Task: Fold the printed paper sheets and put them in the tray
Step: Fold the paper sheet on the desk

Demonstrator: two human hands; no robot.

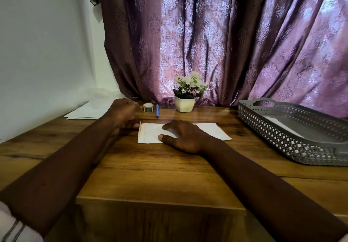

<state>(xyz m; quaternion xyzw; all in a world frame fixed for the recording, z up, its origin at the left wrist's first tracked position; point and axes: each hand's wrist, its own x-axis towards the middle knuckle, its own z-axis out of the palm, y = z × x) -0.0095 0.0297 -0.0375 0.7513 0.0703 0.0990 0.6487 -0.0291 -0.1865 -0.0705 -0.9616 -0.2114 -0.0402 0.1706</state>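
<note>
Plainly, from the head view, your right hand (185, 138) lies on the folded sheet (207, 131) mid-surface (150, 166), fingers straight and spread, pressing it flat. Your left hand (122, 113) hovers at its left edge, fingers curled (touching or not, you cannot tell). Paper this light likely slides and flops, so pinch all layers at one edge before lifting it toward the tray (273, 128).

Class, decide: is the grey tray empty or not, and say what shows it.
Not empty: white paper lies inside the tray, against its near wall.
</note>
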